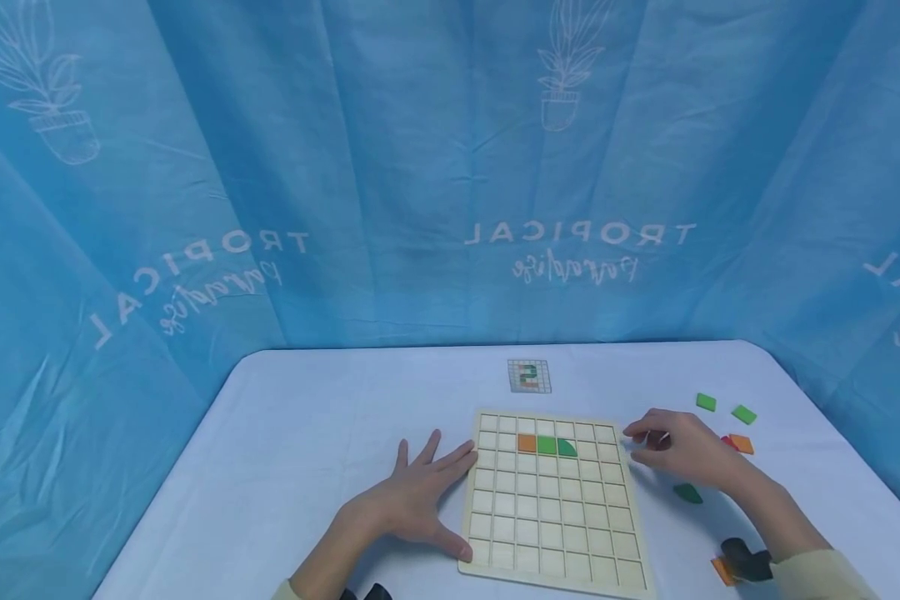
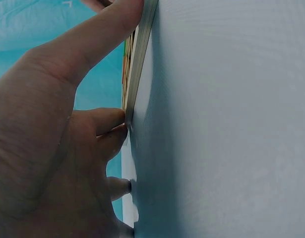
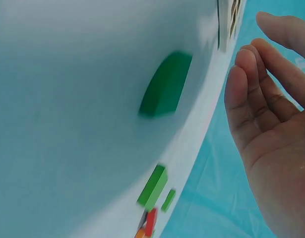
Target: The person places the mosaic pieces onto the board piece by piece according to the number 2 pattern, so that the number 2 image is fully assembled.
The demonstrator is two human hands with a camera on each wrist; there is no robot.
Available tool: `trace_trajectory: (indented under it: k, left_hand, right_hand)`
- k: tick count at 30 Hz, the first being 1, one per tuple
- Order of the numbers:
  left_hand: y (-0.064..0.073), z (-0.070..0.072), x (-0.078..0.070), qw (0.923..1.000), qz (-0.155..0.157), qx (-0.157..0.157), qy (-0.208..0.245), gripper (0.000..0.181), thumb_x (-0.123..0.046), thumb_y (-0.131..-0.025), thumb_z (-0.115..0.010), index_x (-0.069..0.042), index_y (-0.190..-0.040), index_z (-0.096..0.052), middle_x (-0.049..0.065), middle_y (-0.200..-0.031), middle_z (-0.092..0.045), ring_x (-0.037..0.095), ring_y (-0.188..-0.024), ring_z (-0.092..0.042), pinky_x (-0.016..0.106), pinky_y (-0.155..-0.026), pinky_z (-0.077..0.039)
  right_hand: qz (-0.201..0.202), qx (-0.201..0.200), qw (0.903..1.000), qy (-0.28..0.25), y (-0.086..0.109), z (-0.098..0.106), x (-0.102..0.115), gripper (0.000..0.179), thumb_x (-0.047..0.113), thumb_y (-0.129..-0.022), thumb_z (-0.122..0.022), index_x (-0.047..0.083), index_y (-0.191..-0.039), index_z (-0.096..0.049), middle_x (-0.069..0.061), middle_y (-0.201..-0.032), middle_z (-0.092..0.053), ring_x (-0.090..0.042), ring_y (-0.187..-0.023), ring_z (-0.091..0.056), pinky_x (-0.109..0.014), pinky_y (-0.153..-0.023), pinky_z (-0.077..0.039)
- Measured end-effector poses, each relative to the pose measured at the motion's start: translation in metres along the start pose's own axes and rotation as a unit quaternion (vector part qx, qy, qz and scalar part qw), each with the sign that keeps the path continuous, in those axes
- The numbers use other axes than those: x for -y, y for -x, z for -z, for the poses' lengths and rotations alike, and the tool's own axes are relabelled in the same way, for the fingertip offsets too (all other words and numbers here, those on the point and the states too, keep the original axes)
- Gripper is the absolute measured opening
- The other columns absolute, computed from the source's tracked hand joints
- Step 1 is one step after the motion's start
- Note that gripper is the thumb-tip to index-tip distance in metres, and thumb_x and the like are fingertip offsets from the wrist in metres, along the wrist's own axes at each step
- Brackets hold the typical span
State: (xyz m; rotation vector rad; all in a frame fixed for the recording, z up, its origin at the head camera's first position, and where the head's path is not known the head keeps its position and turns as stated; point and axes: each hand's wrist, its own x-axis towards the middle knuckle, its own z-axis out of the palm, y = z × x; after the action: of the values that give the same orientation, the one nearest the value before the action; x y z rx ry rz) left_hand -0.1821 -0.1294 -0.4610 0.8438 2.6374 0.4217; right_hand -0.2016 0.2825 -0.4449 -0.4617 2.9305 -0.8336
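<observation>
A pale wooden grid board (image 1: 558, 533) lies on the table. In one of its upper rows sit an orange square (image 1: 527, 442), a light green square (image 1: 546, 445) and a dark green rounded piece (image 1: 566, 448), side by side. With fingers spread, my left hand (image 1: 423, 500) touches the board's left edge; its thumb is at the near corner. My right hand (image 1: 678, 446) hovers by the upper right edge, fingers loosely bent, thumb apart from them. Nothing shows between those fingers in the right wrist view. Below this hand lies a dark green rounded piece (image 3: 167, 87).
A small card (image 1: 528, 377) with a coloured grid pattern lies behind the board. To the right are two light green pieces (image 1: 707, 402), an orange piece (image 1: 741, 444) and a partly hidden red one (image 1: 728, 442). Another orange piece (image 1: 723, 572) lies near the right wrist. Blue curtains (image 1: 420, 208) surround the table.
</observation>
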Motion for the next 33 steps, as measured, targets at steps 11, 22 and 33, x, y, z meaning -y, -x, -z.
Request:
trace_trajectory:
  k: [11,22,33]
  left_hand:
    - [0.000,0.001,0.000,1.0000,-0.005,0.001,0.002,0.123,-0.086,-0.054,-0.064,-0.029,-0.154,-0.021,-0.016,-0.158,-0.009,0.032,-0.145,0.007,0.069,-0.104,0.009]
    - [0.000,0.001,0.001,1.0000,-0.005,0.000,0.002,0.123,-0.086,-0.054,-0.064,-0.029,-0.154,-0.021,-0.016,-0.158,-0.009,0.032,-0.145,0.007,0.069,-0.104,0.009]
    - [0.000,0.003,-0.001,1.0000,0.000,0.004,0.005,0.123,-0.085,-0.054,-0.066,-0.029,-0.154,-0.021,-0.016,-0.159,-0.009,0.031,-0.145,0.008,0.068,-0.104,0.010]
  right_hand:
    - [-0.014,-0.008,0.9998,-0.007,0.015,0.011,-0.024,0.029,0.021,-0.079,-0.079,0.011,-0.106,-0.072,0.004,-0.093,-0.064,-0.010,-0.078,-0.056,-0.026,-0.064,-0.051]
    - [-0.056,-0.010,0.9984,-0.004,0.025,0.020,-0.042,0.036,0.023,-0.079,-0.079,0.008,-0.111,-0.070,-0.001,-0.102,-0.066,-0.014,-0.083,-0.059,-0.030,-0.066,-0.051]
    - [-0.077,-0.039,0.9961,0.018,0.037,0.033,-0.054,0.037,0.023,-0.080,-0.079,0.008,-0.113,-0.069,-0.004,-0.101,-0.066,-0.017,-0.082,-0.058,-0.033,-0.065,-0.050]
